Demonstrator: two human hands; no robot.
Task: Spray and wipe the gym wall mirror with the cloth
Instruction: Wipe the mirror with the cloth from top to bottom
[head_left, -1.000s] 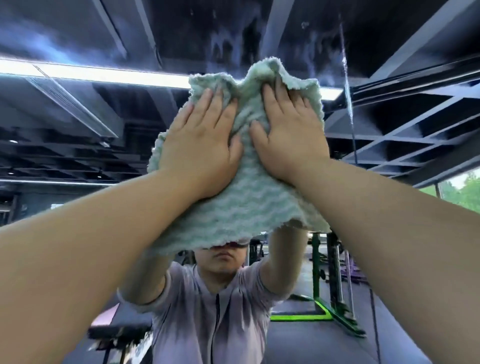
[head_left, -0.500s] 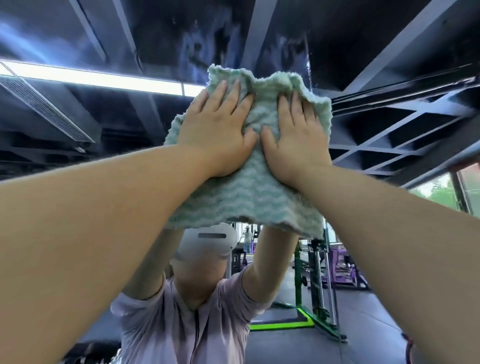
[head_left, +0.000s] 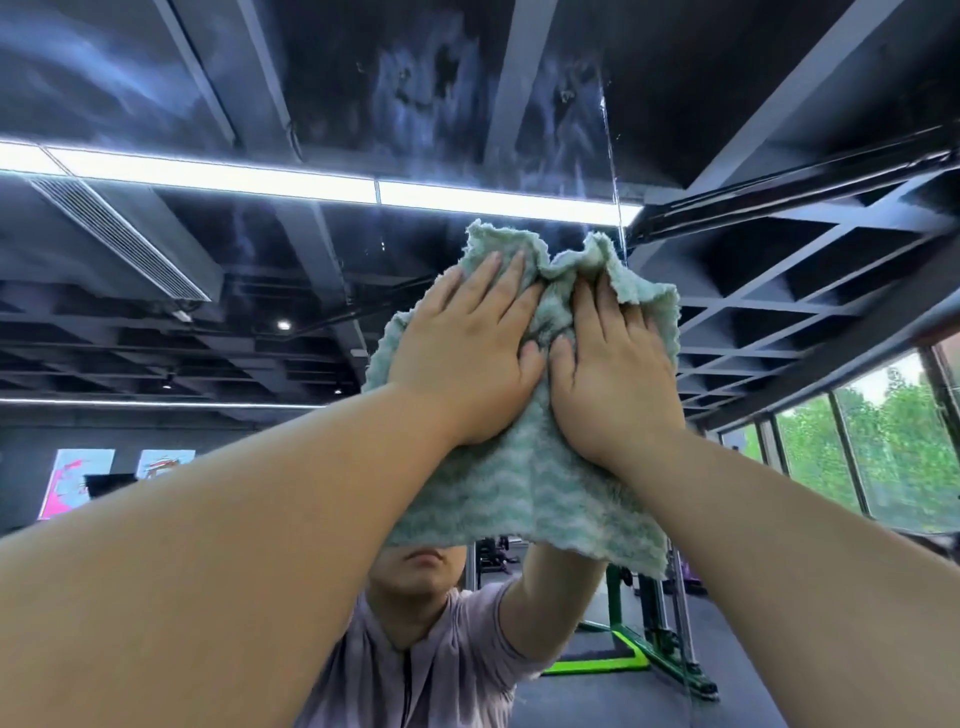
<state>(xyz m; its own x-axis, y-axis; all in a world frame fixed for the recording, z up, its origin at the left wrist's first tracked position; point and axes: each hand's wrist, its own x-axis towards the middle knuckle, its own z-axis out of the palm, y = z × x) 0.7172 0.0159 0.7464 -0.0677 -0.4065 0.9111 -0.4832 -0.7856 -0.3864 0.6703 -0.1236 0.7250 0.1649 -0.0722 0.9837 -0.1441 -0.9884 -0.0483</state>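
Observation:
A pale green wavy-textured cloth (head_left: 524, 493) is pressed flat against the wall mirror (head_left: 415, 104), high up in front of me. My left hand (head_left: 462, 353) and my right hand (head_left: 613, 374) lie side by side on the cloth, palms down and fingers spread, pinning it to the glass. The cloth's lower edge hangs loose below my wrists. Streaky wet smears show on the mirror above the cloth. No spray bottle is in view.
The mirror reflects a person in a light shirt, a dark ceiling with strip lights (head_left: 311, 182), green and black gym racks (head_left: 649, 623) on the floor at right, windows (head_left: 883, 447) with trees, and posters (head_left: 78, 478) at left. A vertical mirror seam (head_left: 610, 156) runs above the cloth.
Both hands have slid the cloth across the glass, first to the right and then downward. More streaked mirror is now visible above the cloth.

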